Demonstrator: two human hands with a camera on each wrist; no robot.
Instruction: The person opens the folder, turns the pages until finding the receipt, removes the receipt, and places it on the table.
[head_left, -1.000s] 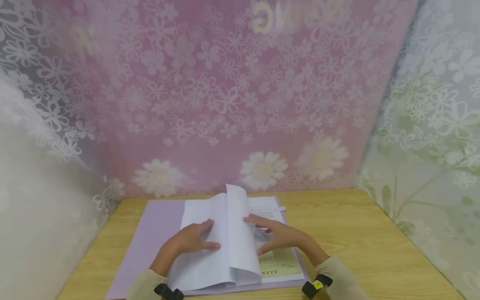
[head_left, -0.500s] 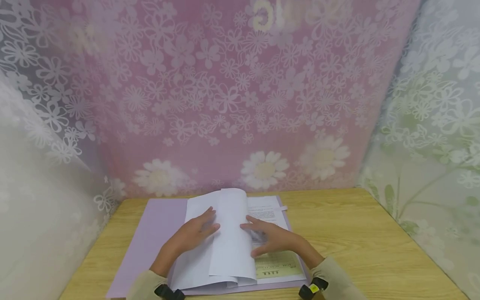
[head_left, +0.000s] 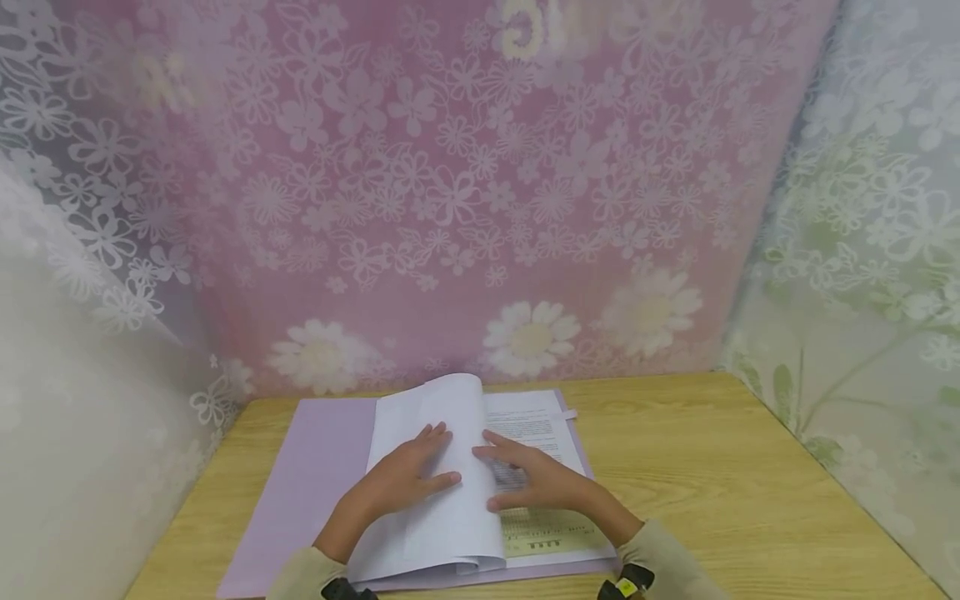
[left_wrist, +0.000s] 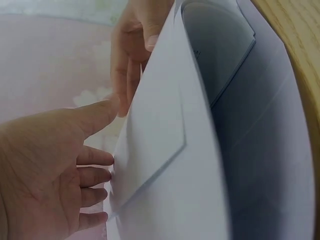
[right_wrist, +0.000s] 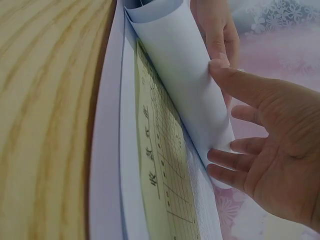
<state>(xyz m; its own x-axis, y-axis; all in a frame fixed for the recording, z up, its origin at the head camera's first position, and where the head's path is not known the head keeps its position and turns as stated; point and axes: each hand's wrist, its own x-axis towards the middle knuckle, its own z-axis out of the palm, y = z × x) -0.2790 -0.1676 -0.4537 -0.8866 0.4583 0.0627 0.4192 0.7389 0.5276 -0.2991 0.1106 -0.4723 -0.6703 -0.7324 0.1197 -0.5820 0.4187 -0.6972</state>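
A purple folder [head_left: 300, 475] lies spread on the table, with white paper sheets [head_left: 442, 400] curled over from its left part toward the right. My left hand [head_left: 401, 479] rests on the curled sheets, fingers extended and spread. Fingertips of my right hand [head_left: 540, 479] touch the right side of the curl, its thumb apart from the other fingers. In the right wrist view the rolled sheet [right_wrist: 180, 65] bulges beside the right fingertips. Under the curl a printed page [head_left: 525, 417] and a yellow-green form [head_left: 555, 533] show in part. The curl hides their left portions.
The wooden table [head_left: 712, 483] extends to the right of the folder. A small pale tab [head_left: 567, 415] sticks out from the folder's right edge. Behind rises a pink floral curtain [head_left: 450, 250], with pale floral sheeting [head_left: 862, 333] on the right.
The upright loose sheet flap has come down and left onto the other sheets, so one rounded curl now shows. My left hand has moved right onto the paper; my right hand has shifted slightly left.
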